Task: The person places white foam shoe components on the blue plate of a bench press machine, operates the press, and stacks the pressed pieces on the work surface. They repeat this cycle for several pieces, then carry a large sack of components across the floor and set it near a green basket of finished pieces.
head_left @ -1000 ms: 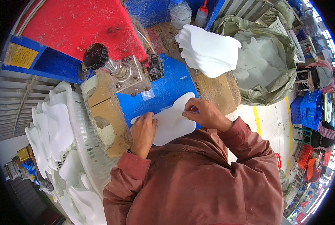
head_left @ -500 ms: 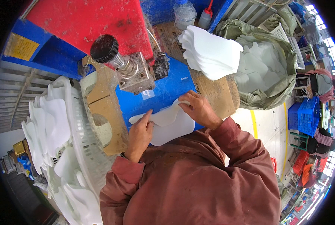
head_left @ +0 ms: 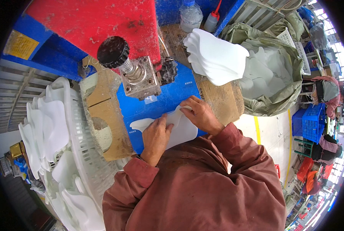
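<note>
Slid closer under the red press (head_left: 102, 27), the white foam sheet (head_left: 175, 129) lies mid-frame, left hand (head_left: 155, 136) and right hand (head_left: 200, 114) pressing it flat, fingers extended, on the blue surface (head_left: 168, 98).

My work surface is a blue plate (head_left: 168, 98) set over a worn wooden bench top (head_left: 104, 115) with round cut-outs. Flat on the blue plate, at its near edge, lies a white foam sheet (head_left: 181, 131). To my right, on the bare wood, sits a fanned stack of white foam pieces (head_left: 216, 57). At the far edge stand a clear plastic bottle (head_left: 190, 15) and a small squeeze bottle (head_left: 211, 21).
</note>
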`<state>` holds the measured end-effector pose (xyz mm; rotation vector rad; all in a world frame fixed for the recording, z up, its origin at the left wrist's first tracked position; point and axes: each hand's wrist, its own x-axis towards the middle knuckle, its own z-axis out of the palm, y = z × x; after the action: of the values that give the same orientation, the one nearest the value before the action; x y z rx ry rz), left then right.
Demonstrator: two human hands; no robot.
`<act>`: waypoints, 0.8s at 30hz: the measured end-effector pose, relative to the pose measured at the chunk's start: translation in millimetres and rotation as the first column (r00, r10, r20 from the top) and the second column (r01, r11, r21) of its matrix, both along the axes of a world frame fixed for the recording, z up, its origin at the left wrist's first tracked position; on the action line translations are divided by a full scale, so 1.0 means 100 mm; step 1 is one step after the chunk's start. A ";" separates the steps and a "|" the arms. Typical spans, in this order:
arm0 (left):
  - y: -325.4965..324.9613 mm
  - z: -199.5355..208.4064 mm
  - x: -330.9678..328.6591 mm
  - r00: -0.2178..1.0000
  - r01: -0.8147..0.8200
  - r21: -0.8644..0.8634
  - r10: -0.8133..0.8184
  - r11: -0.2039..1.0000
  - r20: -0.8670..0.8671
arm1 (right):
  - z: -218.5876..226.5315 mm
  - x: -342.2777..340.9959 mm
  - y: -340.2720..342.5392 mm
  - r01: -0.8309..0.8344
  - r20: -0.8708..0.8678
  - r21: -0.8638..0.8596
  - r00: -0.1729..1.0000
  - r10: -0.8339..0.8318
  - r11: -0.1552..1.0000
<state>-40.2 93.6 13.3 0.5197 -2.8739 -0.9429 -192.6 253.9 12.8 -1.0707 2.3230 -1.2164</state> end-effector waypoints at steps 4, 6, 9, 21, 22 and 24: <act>0.01 -0.02 -0.01 1.000 -0.019 0.008 0.019 1.000 0.001 | 0.01 0.03 -0.02 0.006 0.012 -0.049 1.000 -0.006 0.999; 0.01 -0.02 -0.01 1.000 -0.026 0.004 0.026 1.000 0.005 | 0.01 0.03 -0.03 0.005 0.002 -0.067 1.000 -0.005 0.998; 0.00 -0.02 -0.02 0.999 -0.034 0.030 0.033 0.999 0.030 | -0.02 0.03 -0.03 0.012 0.004 -0.055 1.000 -0.012 0.998; -0.01 -0.04 -0.03 0.998 -0.035 0.066 0.032 0.997 0.056 | -0.08 0.02 -0.03 0.006 0.000 -0.041 1.000 -0.006 0.999; -0.01 -0.04 -0.03 0.998 -0.035 0.074 0.030 0.997 0.063 | -0.09 0.01 -0.03 0.007 -0.005 -0.033 1.000 -0.007 0.999; -0.02 -0.05 -0.04 0.998 -0.037 0.092 0.032 0.995 0.056 | -0.11 0.00 -0.03 -0.003 -0.039 -0.007 0.999 0.002 1.000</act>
<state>-44.5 91.5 7.8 0.6098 -2.8690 -1.0775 -192.3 251.0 1.4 -1.1088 2.3471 -1.2140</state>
